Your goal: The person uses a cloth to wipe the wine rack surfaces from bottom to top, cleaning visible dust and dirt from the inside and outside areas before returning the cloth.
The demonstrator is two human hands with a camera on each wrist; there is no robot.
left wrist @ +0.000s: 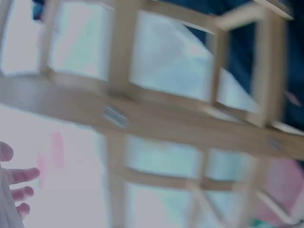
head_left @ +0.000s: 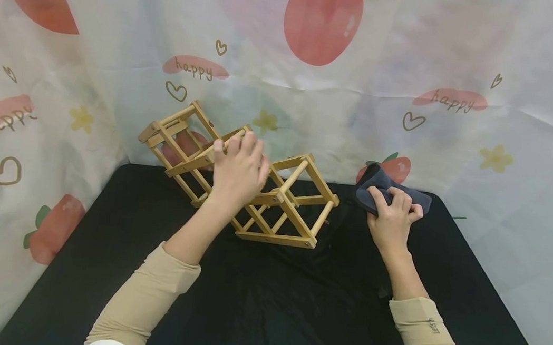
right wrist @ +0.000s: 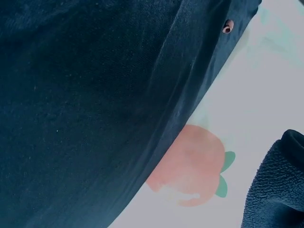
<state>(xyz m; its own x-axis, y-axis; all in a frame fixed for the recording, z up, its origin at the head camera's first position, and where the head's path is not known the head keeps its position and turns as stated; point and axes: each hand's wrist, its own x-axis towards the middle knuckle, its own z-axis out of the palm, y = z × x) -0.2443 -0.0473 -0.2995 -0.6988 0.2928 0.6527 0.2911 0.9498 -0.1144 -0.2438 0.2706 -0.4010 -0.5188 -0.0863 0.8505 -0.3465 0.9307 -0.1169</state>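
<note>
A wooden slatted rack (head_left: 277, 239), built of light bars and round dowels in a zigzag, is at the back of the table, its left part raised in front of the curtain. My left hand (head_left: 240, 165) is over the middle of the rack, fingers extended, hiding part of it. In the left wrist view the fingers (left wrist: 23, 175) look apart from the blurred rack (left wrist: 190, 126). To the right, my right hand (head_left: 392, 222) grips a dark blue-grey towel (head_left: 376, 181). The towel's fuzzy fabric (right wrist: 268, 183) shows in the right wrist view, where that hand is out of sight.
A black cloth (head_left: 268, 309) covers the table. Behind it and at both sides hangs a pale curtain (head_left: 384, 42) with fruit and heart prints. A small brownish piece (right wrist: 228, 26) lies on the black cloth near its back edge; its kind is unclear.
</note>
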